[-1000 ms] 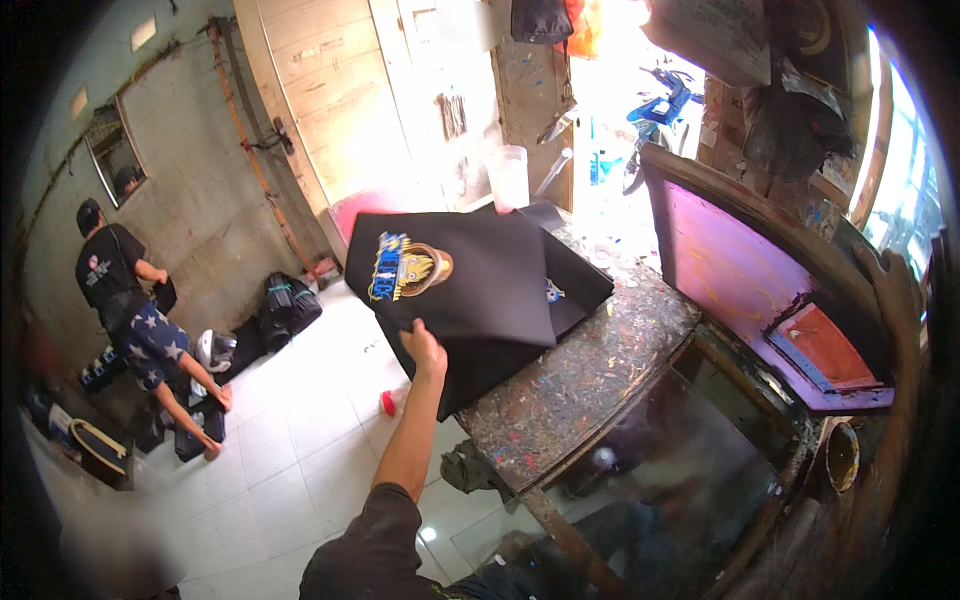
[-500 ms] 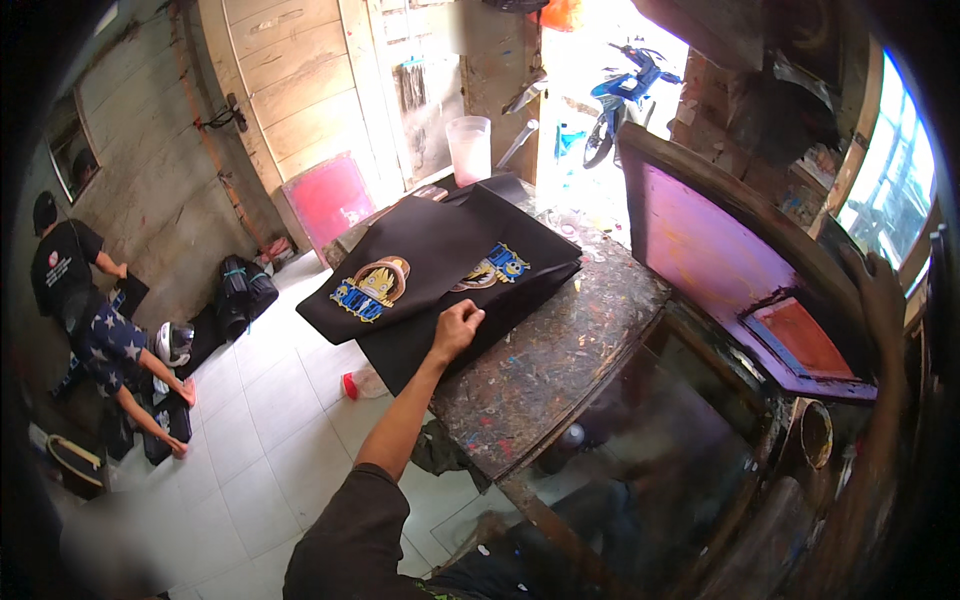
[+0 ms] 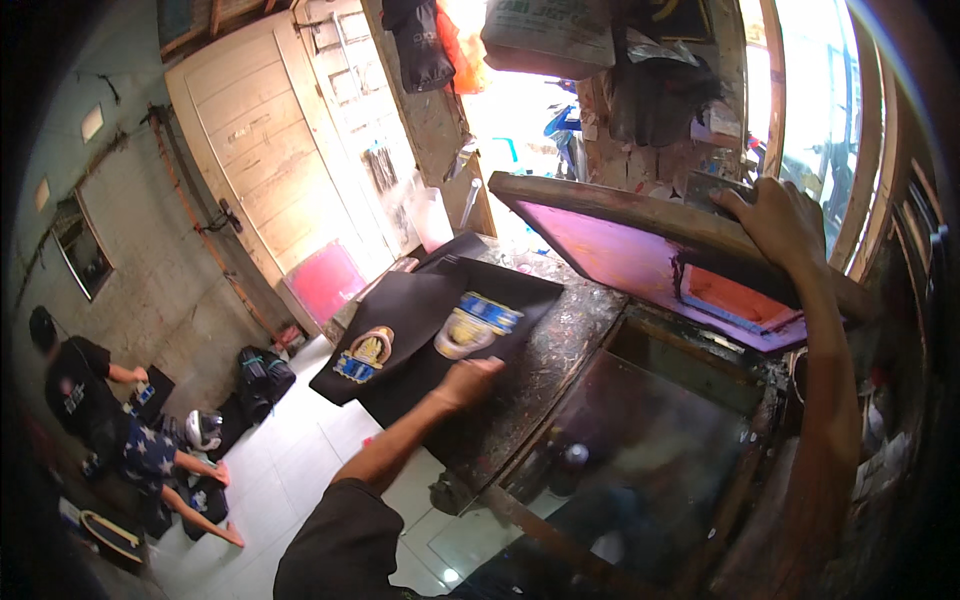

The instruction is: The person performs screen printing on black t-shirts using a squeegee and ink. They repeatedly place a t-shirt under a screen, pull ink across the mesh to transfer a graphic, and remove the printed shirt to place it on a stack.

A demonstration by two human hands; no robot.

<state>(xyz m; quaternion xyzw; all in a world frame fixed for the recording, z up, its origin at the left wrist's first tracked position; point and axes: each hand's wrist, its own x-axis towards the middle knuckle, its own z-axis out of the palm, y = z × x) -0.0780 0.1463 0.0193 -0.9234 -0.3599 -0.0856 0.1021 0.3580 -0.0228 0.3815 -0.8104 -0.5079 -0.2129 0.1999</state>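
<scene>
My left hand (image 3: 470, 383) is closed at the near edge of a black printed sheet (image 3: 530, 290), fingers pinched; the sheet's print is smeared by motion. Left of it lies another black sheet (image 3: 345, 350), with a yellow and blue cartoon print. Both rest on the worn, paint-spotted table (image 3: 590, 330). My right hand (image 3: 780, 220) grips the upper wooden edge of a tilted printing screen (image 3: 600, 235), with purple mesh and an orange-red patch. A thin grey piece (image 3: 718, 190) shows beside those fingers. The screen stands raised over a dark glass panel (image 3: 640, 440).
On the floor at the left, a person (image 3: 90, 390) in black bends beside another person's starry shorts and bare legs (image 3: 165, 455). A helmet (image 3: 204, 430) and a black bag (image 3: 265, 380) are near them. A whitish bucket (image 3: 428, 215) stands at the table's far end.
The view has turned toward the right and up. The sheet at my left hand has shifted and now shows its print whole instead of partly covered. The screen appears tipped lower under my right hand.
</scene>
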